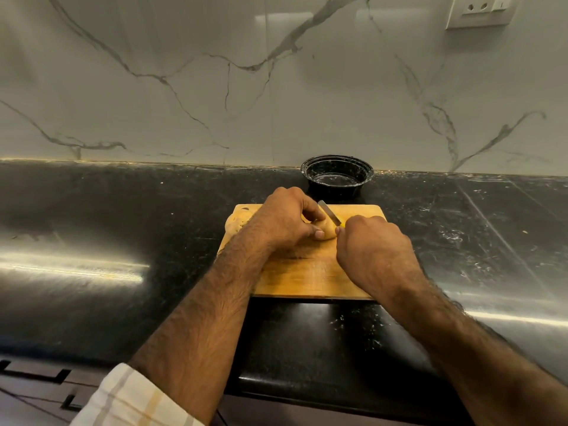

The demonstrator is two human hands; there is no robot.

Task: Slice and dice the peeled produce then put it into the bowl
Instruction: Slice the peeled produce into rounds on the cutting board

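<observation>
Dark glossy table, marble wall; left hand pinches the firm, slippery peeled produce on the board; right hand grips the knife; hold it well back from the blade.

A white marble wall with grey veins filled the upper half of the frame. A white socket plate sat at upper right. Below ran a glossy black speckled counter, streaked with light reflections at left and right.

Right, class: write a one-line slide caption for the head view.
Left hand steadies peeled produce on the board; right hand slices with a knife.
</observation>
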